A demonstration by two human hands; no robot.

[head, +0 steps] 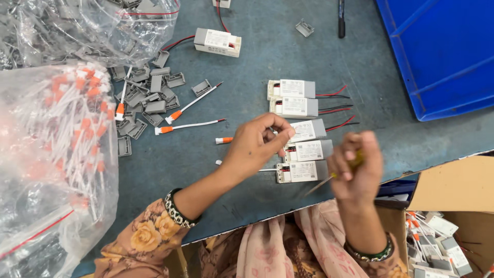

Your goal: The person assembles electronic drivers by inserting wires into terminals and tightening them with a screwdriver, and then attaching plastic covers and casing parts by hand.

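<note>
My left hand (pixel 257 146) hovers over a row of small white and grey driver boxes (pixel 303 152) with red and black wires, its fingers pinched together at the left end of one box. My right hand (pixel 355 167) is blurred and closed around a screwdriver (pixel 321 184) with a yellowish handle, its metal tip pointing down left toward the lowest box (pixel 301 172). White cables with orange ends (pixel 188 125) lie just left of my left hand.
A clear bag of white and orange cables (pixel 62 134) fills the left side. Another bag of grey clips (pixel 87 28) lies top left, with loose grey clips (pixel 149 100) spilled beside it. A blue crate (pixel 442 51) stands top right. A cardboard box (pixel 453 190) of finished units sits bottom right.
</note>
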